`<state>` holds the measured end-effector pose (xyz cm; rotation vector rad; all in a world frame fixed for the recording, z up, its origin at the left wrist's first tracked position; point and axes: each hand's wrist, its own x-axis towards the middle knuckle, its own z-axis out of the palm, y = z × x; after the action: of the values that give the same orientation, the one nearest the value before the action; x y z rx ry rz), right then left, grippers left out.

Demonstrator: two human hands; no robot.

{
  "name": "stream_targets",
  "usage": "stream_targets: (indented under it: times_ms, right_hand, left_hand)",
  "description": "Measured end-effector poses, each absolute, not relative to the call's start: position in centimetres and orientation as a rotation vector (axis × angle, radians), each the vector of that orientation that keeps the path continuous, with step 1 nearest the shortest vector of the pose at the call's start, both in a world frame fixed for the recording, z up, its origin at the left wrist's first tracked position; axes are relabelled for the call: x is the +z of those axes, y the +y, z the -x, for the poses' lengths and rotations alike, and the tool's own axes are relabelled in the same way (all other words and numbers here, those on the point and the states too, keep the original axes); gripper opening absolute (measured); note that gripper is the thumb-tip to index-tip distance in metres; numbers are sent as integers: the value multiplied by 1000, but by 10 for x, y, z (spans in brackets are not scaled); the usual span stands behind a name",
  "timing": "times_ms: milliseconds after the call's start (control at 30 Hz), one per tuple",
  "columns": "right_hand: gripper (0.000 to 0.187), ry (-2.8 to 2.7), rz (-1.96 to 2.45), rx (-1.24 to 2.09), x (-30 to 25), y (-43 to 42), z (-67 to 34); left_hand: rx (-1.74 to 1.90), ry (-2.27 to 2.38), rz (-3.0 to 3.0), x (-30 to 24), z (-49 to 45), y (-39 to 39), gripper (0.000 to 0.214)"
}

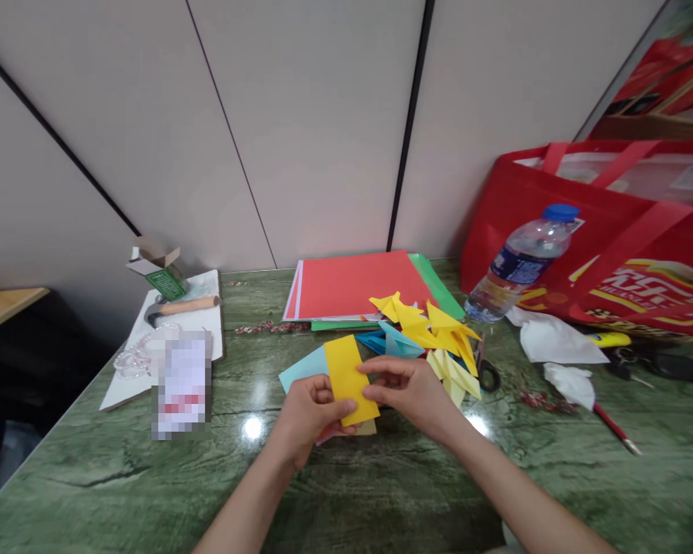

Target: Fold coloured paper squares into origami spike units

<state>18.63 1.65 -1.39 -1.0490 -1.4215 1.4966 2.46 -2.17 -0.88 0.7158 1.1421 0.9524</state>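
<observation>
Both my hands hold a folded yellow paper strip (346,369) just above a green marble table (150,477). My left hand (306,412) pinches its lower left edge, thumb on top. My right hand (407,388) grips its right edge with curled fingers. Under the strip lie a light blue sheet (300,369) and a pinkish sheet. Right behind my hands sit several folded yellow paper shapes (433,327) and blue folded shapes (393,342).
A stack of coloured paper with a red top sheet (352,285) lies at the back. A water bottle (520,265) leans on a red bag (612,231). Scissors (488,373), tissues (554,338), a pen (615,431), a hammer (179,308) and a small box (159,273) lie around.
</observation>
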Motion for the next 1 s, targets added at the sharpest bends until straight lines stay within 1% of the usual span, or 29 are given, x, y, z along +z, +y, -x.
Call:
stream_targets:
  times_ms: [100, 333, 500, 633, 833, 1000]
  right_hand:
    - [22, -1454, 1021, 1488, -16, 16, -186]
    - [22, -1519, 965, 1509, -18, 13, -184]
    - [26, -1545, 911, 1549, -16, 11, -184]
    - [28, -1574, 895, 1557, -14, 10, -184]
    - [28, -1618, 879, 1530, -11, 9, -185]
    - [31, -1621, 859, 1585, -10, 9, -184]
  left_hand:
    - [1003, 1130, -734, -4, -26, -21, 35]
    - [1132, 1180, -734, -2, -26, -19, 28]
    - [1210, 1164, -672, -4, -24, -19, 28]
    - [1273, 1168, -650, -2, -22, -18, 23]
    - [1292, 1186, -649, -2, -21, -19, 19]
    - [1290, 1243, -716, -4, -21, -19, 17]
